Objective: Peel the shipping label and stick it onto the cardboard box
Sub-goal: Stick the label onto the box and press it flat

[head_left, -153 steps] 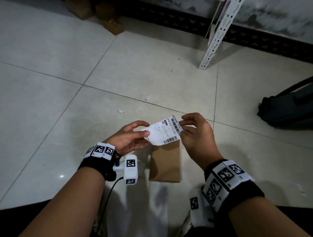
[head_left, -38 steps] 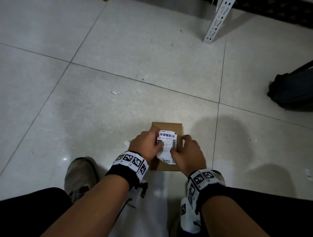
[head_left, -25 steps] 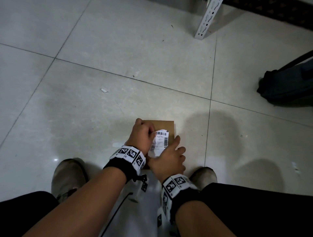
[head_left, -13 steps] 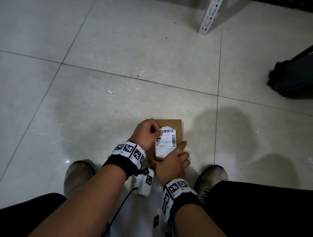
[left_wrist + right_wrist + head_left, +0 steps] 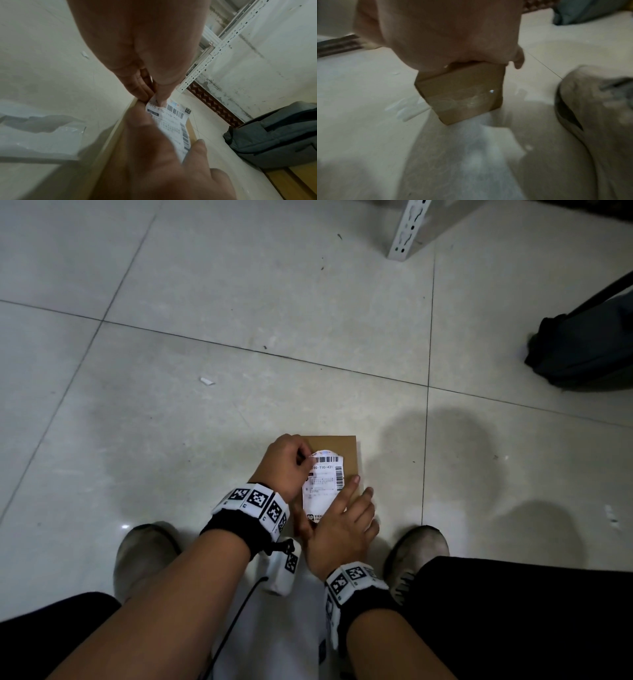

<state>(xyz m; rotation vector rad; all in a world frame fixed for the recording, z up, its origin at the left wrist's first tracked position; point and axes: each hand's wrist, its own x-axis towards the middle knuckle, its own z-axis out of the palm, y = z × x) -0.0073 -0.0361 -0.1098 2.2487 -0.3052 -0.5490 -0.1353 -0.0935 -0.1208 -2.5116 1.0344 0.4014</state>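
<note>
Currently the shipping label [image 5: 322, 487] lies lengthwise on the cardboard box [image 5: 347, 448], long axis 12-to-6. Its 11 o'clock corner is pinched by the left hand [image 5: 286, 465]; its 6 o'clock end is pressed by the flat-fingered right hand [image 5: 342, 529].

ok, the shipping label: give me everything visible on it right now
The shipping label is white paper with black barcodes along its far end and right edge, plus printed text. It lies lengthwise on top of the brown cardboard box, far end curled up. The left hand pinches that far end; the right hand presses the near part flat.
</note>
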